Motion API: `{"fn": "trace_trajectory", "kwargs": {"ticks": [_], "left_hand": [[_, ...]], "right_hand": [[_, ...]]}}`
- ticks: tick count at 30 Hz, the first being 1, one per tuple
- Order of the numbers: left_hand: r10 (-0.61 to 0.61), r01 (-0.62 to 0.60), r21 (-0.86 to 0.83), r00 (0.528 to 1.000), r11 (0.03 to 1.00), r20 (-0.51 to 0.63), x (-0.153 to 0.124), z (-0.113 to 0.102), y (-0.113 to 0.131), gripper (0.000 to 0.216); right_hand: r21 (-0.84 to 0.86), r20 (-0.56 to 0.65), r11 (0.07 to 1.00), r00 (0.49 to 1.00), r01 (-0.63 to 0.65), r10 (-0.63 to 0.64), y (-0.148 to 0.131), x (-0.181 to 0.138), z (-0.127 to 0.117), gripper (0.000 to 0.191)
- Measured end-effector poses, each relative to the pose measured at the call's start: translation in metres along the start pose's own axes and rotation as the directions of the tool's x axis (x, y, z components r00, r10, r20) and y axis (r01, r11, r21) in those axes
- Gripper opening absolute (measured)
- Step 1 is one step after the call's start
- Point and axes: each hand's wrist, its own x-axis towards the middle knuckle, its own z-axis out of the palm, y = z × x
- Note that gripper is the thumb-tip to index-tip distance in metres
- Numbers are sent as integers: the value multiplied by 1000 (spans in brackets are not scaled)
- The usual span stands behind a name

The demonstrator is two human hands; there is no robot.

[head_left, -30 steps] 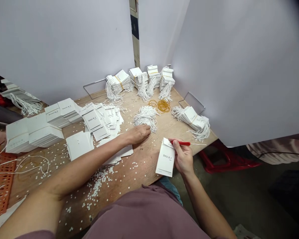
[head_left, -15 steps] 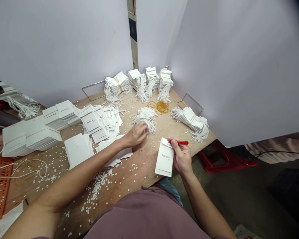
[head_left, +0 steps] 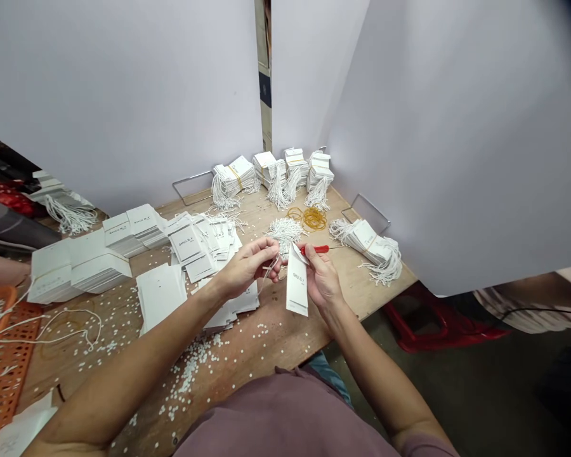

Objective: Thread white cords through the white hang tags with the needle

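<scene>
Pinched in my left hand is a thin white string that hangs down in a loop. My right hand grips a white printed hang tag together with a red-handled tool, whose thin metal shaft points right. Both hands are close together over the table, the string just left of the tag's top. Right behind them lies a pile of white strings. Whether the string touches the tag, I cannot tell.
Loose tags and banded tag stacks cover the left side. Strung bundles line the back; another strung bundle lies right. Rubber bands sit behind the strings. An orange basket and scattered paper dots are nearer.
My left hand has lifted off the string pile with a string and come over beside the tag. My right hand has moved forward and left, turning the tag to a narrower angle.
</scene>
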Motion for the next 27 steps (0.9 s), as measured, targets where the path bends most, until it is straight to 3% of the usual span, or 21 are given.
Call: {"fn": "trace_trajectory", "kwargs": {"ticks": [5, 10, 20, 27], "left_hand": [[-9, 9, -37, 1000, 999, -22, -8, -6, -3, 21], [-33, 30, -48, 998, 998, -59, -10, -13, -7, 21], [-66, 57, -72, 991, 996, -118, -13, -20, -18, 23], [-64, 53, -73, 986, 996, -154, -15, -24, -21, 27]], "right_hand": [[67, 122, 990, 986, -125, 116, 12, -1, 5, 26], [70, 41, 990, 992, -123, 121, 19, -4, 2, 25], [31, 69, 980, 979, -194, 192, 33, -7, 10, 33], [-2, -35, 993, 992, -118, 118, 35, -10, 9, 28]]}}
